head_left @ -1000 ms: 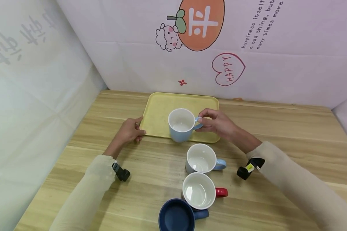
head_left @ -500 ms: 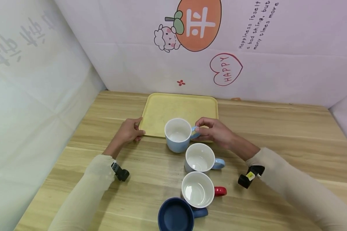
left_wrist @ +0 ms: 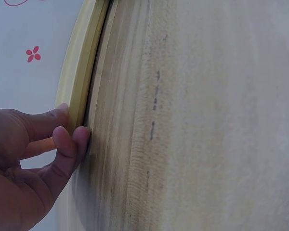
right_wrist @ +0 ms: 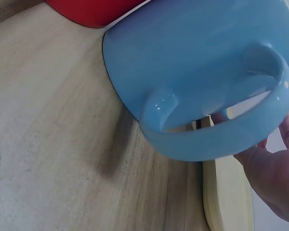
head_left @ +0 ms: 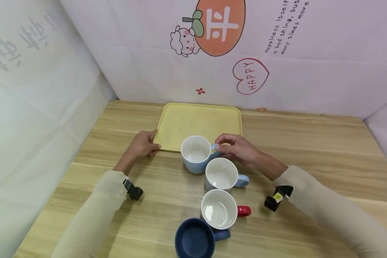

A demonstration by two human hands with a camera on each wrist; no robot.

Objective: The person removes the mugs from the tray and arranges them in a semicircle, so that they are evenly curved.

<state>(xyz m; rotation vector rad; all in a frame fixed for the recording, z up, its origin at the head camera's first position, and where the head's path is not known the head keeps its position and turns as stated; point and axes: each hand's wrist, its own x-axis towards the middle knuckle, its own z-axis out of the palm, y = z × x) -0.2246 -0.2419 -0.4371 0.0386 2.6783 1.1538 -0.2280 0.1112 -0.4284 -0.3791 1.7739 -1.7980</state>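
Note:
My right hand (head_left: 240,150) pinches the handle of a light blue mug (head_left: 196,154), white inside, upright over the front edge of a yellow tray (head_left: 196,118). A second light blue mug (head_left: 221,175) stands just in front of it and hides part of its lower side. In the right wrist view that second mug (right_wrist: 192,57) fills the foreground, with my right fingers partly hidden behind its handle. My left hand (head_left: 142,144) grips the tray's front left corner; in the left wrist view its thumb and fingers close on the tray rim (left_wrist: 79,72).
In front of the blue mugs stand a mug with a red handle (head_left: 218,209), white inside, and a dark blue mug (head_left: 194,239), all on the wooden table (head_left: 303,150). A printed white cloth wall (head_left: 142,71) rises behind the tray.
My right hand has brought the light blue mug from over the tray towards me, to the tray's front edge and close to the second blue mug. The left hand stays at the tray corner.

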